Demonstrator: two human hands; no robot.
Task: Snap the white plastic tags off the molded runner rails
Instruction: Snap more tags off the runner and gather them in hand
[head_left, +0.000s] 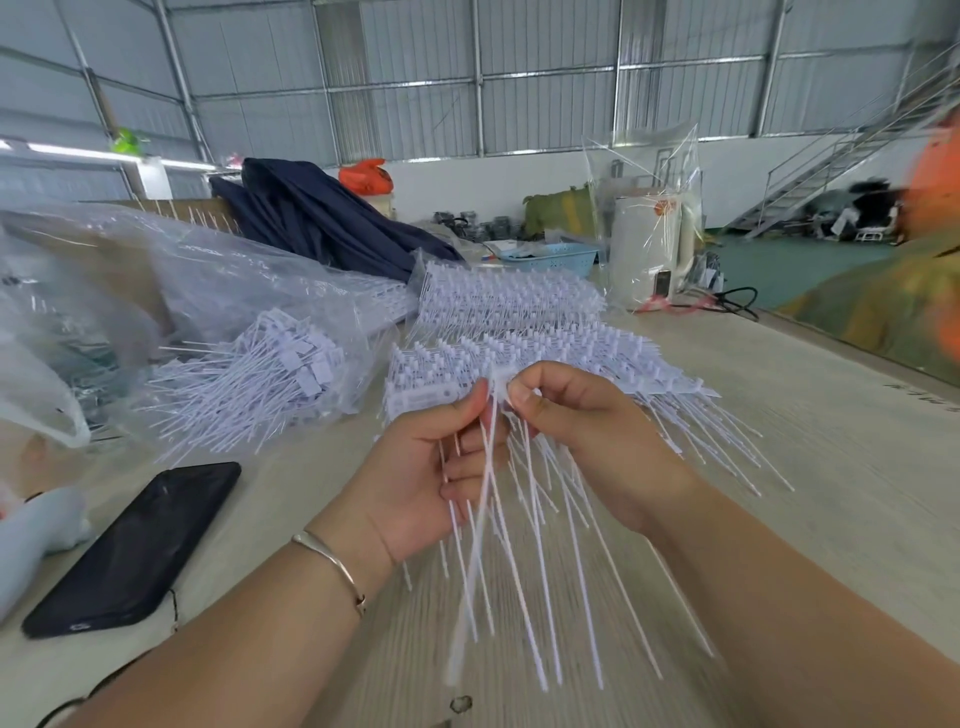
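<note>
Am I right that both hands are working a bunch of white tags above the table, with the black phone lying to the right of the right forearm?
Not quite. In the head view the black phone lies on the table to the left of the left hand, not by the right forearm. The rest holds: the left hand and the right hand hold a bunch of white tags above the table.

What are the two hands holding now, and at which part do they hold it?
Both the left hand and the right hand pinch the bundle of white tags at its top end, where the heads meet; the long tails hang down loose.
</note>
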